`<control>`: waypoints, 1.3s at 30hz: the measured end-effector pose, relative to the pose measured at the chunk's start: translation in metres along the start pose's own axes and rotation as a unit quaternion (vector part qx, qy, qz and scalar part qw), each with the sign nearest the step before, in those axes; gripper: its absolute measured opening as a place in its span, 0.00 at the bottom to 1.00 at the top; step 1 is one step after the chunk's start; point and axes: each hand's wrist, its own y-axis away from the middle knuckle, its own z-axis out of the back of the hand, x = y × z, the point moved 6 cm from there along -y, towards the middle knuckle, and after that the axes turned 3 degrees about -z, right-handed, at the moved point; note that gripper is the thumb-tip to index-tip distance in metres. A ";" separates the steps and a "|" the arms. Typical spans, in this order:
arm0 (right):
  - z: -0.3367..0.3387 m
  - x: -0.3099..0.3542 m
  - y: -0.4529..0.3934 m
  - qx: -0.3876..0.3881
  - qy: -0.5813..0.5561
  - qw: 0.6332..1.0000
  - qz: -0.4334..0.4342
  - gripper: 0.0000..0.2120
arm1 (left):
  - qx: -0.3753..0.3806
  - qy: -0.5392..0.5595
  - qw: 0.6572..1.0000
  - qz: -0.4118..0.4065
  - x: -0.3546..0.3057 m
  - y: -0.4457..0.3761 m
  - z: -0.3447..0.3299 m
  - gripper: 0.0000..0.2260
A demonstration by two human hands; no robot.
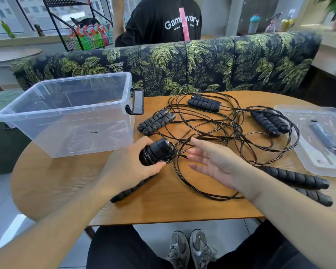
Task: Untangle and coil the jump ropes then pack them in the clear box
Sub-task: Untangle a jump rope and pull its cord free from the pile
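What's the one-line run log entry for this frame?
left hand: grips coiled rope bundle | right hand: open over tangled cords | clear box: empty | lid: off, table right

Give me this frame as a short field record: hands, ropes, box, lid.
left hand: grips a pair of handles with cord wound round them
right hand: open, palm up, above the cords
loose cords: tangled on the table
clear box: holds no ropes, table's left
lid: off, table's right
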 end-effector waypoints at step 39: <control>-0.012 0.025 0.034 -0.104 0.332 0.857 0.381 0.07 | 0.048 0.306 0.938 0.154 -0.016 -0.004 -0.036 0.12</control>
